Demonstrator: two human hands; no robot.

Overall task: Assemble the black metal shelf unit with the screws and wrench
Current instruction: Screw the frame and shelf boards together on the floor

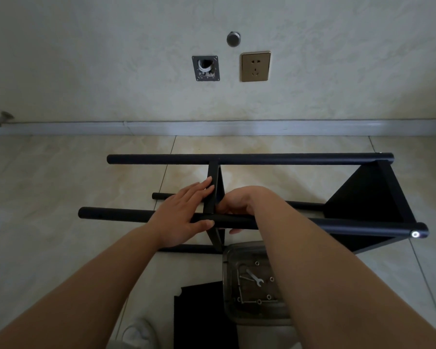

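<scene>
The black metal shelf unit (368,197) lies on its side on the beige tiled floor (48,185), near the pale wall (111,59), with its round black tubes running left to right. One black shelf panel is fixed at the right end, and a narrow black middle panel (215,177) stands between the tubes at the centre.

The left hand (184,215) rests flat with straight fingers against the left face of the middle panel, its thumb lying along the near tube (116,214). The right hand (237,205) reaches over the near tube just right of that panel; its fingers are curled behind the panel and tube, and I cannot tell what they hold.

Below the hands, a clear plastic container (230,258) stands on the floor and holds a small silver wrench (255,278), screws and washers. A flat black panel (199,316) lies beside it.
</scene>
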